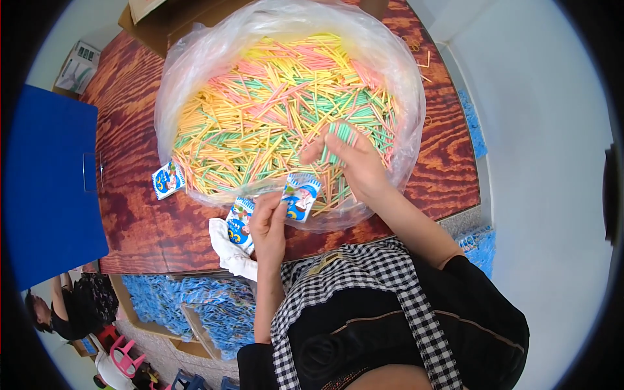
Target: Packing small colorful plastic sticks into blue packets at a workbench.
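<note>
A large clear plastic bag (175,91), its mouth spread wide, is full of thin pink, yellow and green sticks (273,104). Over its right side, my right hand (357,162) is closed round a small bundle of green-and-white sticks (339,138). Near the bag's front rim my left hand (268,227) pinches a small blue-and-white printed packet (300,197) by its edge. Just left of that hand, a second such packet (240,223) rests by a white cloth (229,252). Another packet (168,180) lies against the bag's left front.
The bag stands on a reddish wood-grain table (130,221). A blue panel (52,182) rises at the left, a cardboard box (149,29) sits behind. Boxes of blue packets (221,318) are below the front edge. Another person (81,299) is at lower left, near a pink stool (125,356).
</note>
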`<state>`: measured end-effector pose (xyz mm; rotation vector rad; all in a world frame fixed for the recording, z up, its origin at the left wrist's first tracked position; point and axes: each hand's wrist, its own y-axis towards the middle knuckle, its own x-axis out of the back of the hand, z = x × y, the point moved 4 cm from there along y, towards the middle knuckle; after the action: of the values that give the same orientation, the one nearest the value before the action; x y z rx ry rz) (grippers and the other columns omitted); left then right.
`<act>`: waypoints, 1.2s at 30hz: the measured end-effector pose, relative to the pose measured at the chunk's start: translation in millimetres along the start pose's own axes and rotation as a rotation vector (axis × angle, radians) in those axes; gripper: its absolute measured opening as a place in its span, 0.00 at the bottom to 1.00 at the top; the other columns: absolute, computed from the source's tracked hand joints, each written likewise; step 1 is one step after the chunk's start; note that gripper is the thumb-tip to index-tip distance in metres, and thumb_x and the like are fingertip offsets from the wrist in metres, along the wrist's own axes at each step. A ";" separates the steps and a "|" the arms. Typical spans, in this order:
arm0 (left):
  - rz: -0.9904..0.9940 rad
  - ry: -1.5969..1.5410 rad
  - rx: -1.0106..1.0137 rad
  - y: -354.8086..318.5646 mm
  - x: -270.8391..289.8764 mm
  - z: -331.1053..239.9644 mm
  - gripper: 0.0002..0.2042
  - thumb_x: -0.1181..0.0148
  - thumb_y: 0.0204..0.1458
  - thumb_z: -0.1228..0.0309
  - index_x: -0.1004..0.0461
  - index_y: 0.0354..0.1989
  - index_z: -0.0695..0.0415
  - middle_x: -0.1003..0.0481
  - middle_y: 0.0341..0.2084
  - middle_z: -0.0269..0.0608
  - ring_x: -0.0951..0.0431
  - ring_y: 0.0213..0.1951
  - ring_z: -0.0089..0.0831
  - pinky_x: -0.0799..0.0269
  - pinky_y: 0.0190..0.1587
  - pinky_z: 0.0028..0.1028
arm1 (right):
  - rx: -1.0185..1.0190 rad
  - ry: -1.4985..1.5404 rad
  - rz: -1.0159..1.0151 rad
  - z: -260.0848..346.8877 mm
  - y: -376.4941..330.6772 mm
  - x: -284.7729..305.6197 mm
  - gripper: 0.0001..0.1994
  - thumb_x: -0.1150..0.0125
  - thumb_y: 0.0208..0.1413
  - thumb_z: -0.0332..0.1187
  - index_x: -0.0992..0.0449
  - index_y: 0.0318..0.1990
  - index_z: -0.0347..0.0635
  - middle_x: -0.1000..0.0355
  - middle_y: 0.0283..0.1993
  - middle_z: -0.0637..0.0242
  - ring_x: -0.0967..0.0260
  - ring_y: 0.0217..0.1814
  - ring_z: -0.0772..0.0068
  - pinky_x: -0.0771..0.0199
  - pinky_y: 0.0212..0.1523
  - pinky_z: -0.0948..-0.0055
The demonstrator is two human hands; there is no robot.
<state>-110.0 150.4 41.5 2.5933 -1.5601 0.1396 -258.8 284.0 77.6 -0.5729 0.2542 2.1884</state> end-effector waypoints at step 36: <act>-0.072 -0.576 0.201 -1.1 -26.8 11.2 0.07 0.48 0.58 0.78 0.26 0.41 0.65 0.26 0.39 0.36 0.28 0.39 0.19 0.33 0.42 0.19 | -0.016 0.323 0.076 -0.5 2.7 -38.7 0.12 0.58 0.66 0.41 0.33 0.41 0.43 0.34 0.57 0.42 0.39 0.64 0.54 0.38 0.62 0.60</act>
<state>-121.3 172.7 26.7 3.0225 -1.6717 -0.5308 -239.7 255.5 95.8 -0.9404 0.4348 2.1651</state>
